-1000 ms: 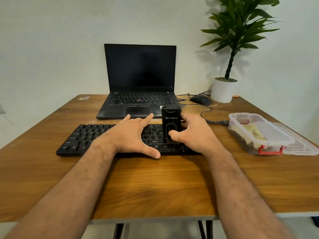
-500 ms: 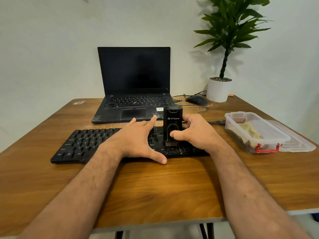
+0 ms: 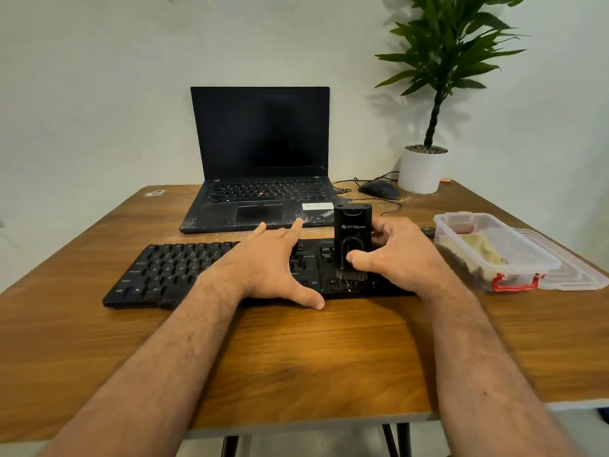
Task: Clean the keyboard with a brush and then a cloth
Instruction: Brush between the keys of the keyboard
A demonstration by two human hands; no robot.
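Two hands on keyboard [image 3: 184,268]: left hand [image 3: 270,265] spread flat, steadying; right hand [image 3: 398,255] pinching upright brush [image 3: 353,240], bristles moved rightward along keys. Brushing ongoing; cloth [image 3: 478,249] untouched.

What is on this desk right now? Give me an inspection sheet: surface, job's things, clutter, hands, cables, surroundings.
Surface: wooden table, grain visible.
Job's things: black keyboard; brush upright, bristles on the keys; cloth inside the clear container.
Clutter: open laptop, screen dark; mouse; container lid.
Hands: left hand flat on keyboard; right hand grips brush.
Cables: mouse cable behind the brush.
Surroundings: potted plant, plain wall.
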